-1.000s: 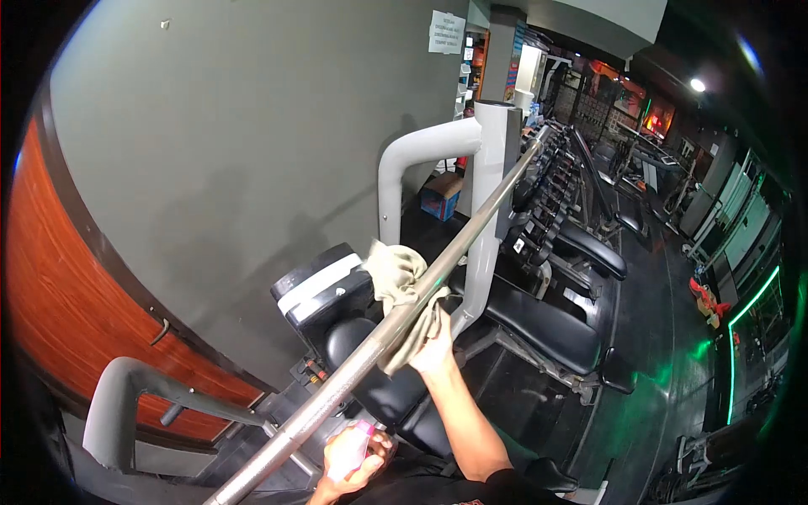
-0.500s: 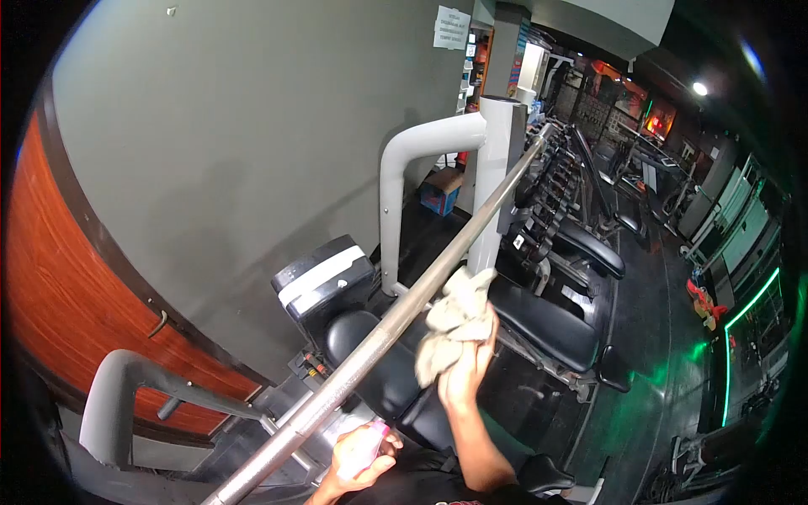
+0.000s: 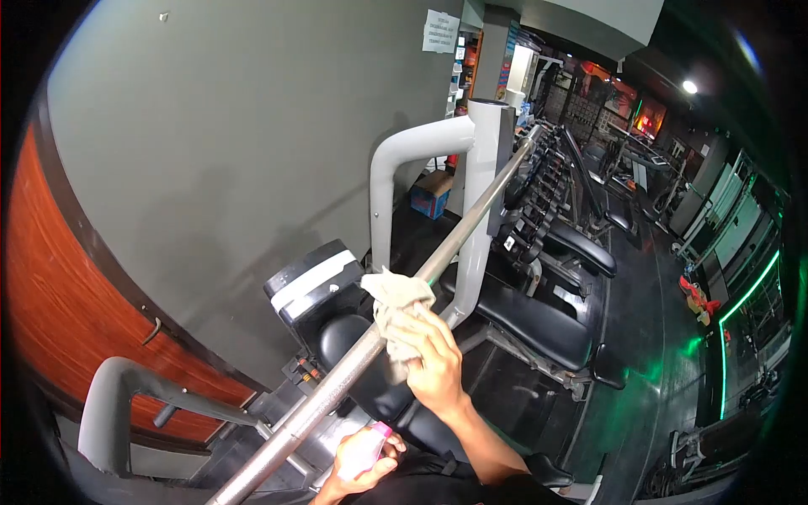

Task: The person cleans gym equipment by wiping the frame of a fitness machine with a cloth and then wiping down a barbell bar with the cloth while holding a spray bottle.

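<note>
A long metal barbell bar (image 3: 332, 383) runs diagonally across the view, from the bottom left up to the rack's grey post (image 3: 478, 181). My right hand (image 3: 433, 362) presses a cream cloth (image 3: 396, 299) over the middle of the bar, with the fingers closed around the fabric. Below the bar, close to my body, my left hand (image 3: 358, 463) is wrapped round a small bottle with a pink top (image 3: 383, 429). The bottle's lower part is mostly covered by the fingers.
Under the bar is a black padded bench (image 3: 353, 345). A black box-shaped pad with a white stripe (image 3: 311, 286) stands by the wall. Beyond the post are a dumbbell rack (image 3: 539, 202) and another black bench (image 3: 539, 324). A grey curved frame (image 3: 114, 412) rises at left.
My right hand has moved with the cloth down and left along the bar, and the cloth now lies over it. My left hand still holds the bottle in about the same place.
</note>
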{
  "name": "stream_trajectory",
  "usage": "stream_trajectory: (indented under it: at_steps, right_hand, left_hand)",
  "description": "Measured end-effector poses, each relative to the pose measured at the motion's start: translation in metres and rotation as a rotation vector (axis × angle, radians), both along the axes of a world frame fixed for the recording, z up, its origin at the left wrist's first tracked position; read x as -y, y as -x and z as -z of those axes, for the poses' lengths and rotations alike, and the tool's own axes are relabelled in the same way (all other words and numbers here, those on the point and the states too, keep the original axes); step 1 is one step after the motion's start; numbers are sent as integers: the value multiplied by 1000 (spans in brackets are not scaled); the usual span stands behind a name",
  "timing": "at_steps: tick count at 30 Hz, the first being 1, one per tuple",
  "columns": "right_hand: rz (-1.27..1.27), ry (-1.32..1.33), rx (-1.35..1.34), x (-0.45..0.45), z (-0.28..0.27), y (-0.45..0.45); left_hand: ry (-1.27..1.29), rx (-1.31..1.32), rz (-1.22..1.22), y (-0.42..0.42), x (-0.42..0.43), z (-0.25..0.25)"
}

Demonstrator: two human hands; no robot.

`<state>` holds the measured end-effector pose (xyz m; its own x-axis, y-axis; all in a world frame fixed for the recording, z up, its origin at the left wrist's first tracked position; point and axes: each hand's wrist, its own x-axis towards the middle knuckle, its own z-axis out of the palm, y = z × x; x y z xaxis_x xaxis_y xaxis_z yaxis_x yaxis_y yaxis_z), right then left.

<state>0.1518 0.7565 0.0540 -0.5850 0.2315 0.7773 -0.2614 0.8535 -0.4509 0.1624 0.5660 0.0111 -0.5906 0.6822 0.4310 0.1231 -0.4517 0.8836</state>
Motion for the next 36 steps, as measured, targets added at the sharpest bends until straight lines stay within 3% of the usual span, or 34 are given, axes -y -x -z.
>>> stream_trajectory:
  at_steps: [1, 4, 7, 8, 10, 11, 12, 14, 15, 18, 19, 20, 22, 27, 29, 30, 32, 34, 36]
  right_hand:
    - [-7, 12, -19, 0, 7, -5]
    - [-114, 207, -59, 4, 50, -12]
    - [-123, 687, 203, 14, 93, -10]
    - [-304, 942, 127, 8, 109, 0]
    - [-320, 1791, 12, -3, 99, 14]
    - [-466, 1897, -55, -14, 100, 20]
    - [-859, 2085, -214, -29, 107, 23]
    - [-756, 2346, -446, -19, 47, 32]
    - [-756, 2349, -442, -16, 46, 35]
    - [-392, 1572, -132, -5, 48, 48]
    - [9, 979, 114, 9, 53, 41]
    - [3, 980, 115, 17, 53, 36]
    - [-546, 1488, -212, 30, 39, 21]
    - [-455, 1420, -69, 40, 30, -26]
    - [-340, 1022, -24, 34, 38, -47]
    - [-327, 1026, -80, 29, 40, -54]
    - [-161, 733, -264, 13, 5, -45]
    - [-97, 399, -264, -16, -28, -21]
    - [-12, 127, -9, -32, -45, 7]
  left_hand:
    - [17, -96, -26, 2, -1, 0]
    - [22, -8, -10, 2, -1, 2]
    - [41, -143, -35, 8, -3, -3]
    - [47, -141, -32, 7, -2, -3]
    - [113, -166, -49, 8, 0, -4]
    - [116, -168, -55, 8, 1, -4]
    - [101, -127, -55, 6, 2, -2]
    - [88, -83, -58, 4, 5, 2]
    - [86, -80, -76, 3, 6, 4]
    - [80, -79, -112, 2, 8, 3]
    - [74, -78, -118, 1, 9, 3]
    - [76, -80, -123, 2, 11, 5]
    - [78, -41, -107, 1, 13, 10]
    - [115, -111, -72, 7, 9, 2]
    - [88, -221, -56, 11, 4, -9]
    - [89, -219, -53, 13, 1, -11]
    - [66, -255, -29, 14, -2, -10]
    - [61, -289, 26, 17, -1, -7]
    - [85, -273, 25, 18, -4, -13]
